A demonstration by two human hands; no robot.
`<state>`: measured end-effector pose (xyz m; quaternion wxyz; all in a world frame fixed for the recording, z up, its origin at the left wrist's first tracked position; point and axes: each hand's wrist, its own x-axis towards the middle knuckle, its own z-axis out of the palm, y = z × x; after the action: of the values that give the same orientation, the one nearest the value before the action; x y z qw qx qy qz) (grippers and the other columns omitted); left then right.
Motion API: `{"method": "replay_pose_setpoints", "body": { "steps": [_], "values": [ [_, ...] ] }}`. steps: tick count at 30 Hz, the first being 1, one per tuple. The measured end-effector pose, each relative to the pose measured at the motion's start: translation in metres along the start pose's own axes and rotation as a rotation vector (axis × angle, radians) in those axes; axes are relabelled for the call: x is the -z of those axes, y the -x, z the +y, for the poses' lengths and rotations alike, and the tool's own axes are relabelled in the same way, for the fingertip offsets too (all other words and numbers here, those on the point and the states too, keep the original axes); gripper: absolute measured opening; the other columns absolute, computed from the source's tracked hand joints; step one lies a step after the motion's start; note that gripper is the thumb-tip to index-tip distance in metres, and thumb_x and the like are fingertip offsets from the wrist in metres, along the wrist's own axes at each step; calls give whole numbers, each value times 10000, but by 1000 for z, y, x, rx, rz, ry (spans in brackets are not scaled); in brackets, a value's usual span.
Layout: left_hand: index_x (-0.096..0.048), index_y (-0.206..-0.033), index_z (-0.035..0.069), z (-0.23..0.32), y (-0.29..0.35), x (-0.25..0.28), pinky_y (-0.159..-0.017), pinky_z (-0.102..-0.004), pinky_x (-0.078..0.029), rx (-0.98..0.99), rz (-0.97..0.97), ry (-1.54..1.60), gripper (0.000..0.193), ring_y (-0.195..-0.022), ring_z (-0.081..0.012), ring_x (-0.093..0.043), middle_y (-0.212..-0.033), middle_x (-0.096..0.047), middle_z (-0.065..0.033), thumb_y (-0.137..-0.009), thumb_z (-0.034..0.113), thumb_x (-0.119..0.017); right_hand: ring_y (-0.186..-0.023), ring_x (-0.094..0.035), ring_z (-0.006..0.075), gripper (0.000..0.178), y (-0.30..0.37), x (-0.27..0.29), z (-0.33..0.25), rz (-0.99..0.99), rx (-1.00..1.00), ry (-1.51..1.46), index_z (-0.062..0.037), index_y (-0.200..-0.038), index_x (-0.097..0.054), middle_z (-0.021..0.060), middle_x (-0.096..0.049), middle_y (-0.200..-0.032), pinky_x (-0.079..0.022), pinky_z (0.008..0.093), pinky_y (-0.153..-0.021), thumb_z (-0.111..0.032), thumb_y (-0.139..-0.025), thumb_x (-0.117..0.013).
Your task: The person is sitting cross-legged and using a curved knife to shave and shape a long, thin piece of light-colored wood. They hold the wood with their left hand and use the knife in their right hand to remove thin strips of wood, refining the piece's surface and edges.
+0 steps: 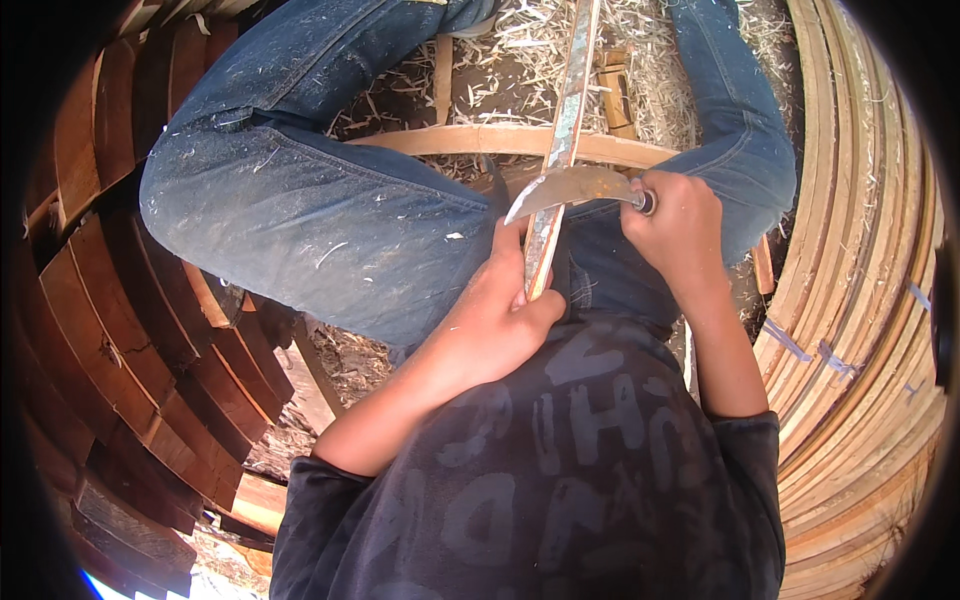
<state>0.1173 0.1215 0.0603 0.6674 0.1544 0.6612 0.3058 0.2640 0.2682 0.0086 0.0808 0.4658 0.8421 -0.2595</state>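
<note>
A long, narrow wooden strip (572, 95) with grey, bark-like patches and pale edges runs from my lap away between my legs. My left hand (503, 312) is closed around its near end. A knife with a curved, rust-spotted blade (585, 184) lies across the strip just beyond that hand, its tip pointing left. My right hand (680, 220) grips the knife's handle, which is mostly hidden by the fingers. The blade overlaps the strip in view; whether its edge bites into the wood I cannot tell.
A curved pale wooden bar (490, 139) spans between my legs in jeans (300, 230). Wood shavings (530, 60) litter the ground ahead. Long pale wooden strips (850, 330) are stacked on the right, and reddish-brown boards (110, 320) on the left.
</note>
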Motion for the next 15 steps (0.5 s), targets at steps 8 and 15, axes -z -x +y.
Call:
{"method": "replay_pose_setpoints", "body": {
  "steps": [8,15],
  "values": [
    [-372,-1169,9,-1,0,0,-702,-277,-408,-31,-6,-17,411,-766,-141,-472,-844,-476,-47,-775,37,-484,-700,-654,375,234,-40,-1,8,18,-33,135,-26,-761,-708,200,-656,-708,-532,433,-667,-234,-675,-644],
    [-337,-1195,-9,-3,0,1,-709,-286,-421,-29,-23,7,443,-768,-145,-484,-836,-473,-52,-783,47,-491,-922,-641,412,360,-122,7,49,-2,-247,267,-13,-920,-689,246,-668,-958,-505,471,-805,-298,-724,-590]
  ]
}}
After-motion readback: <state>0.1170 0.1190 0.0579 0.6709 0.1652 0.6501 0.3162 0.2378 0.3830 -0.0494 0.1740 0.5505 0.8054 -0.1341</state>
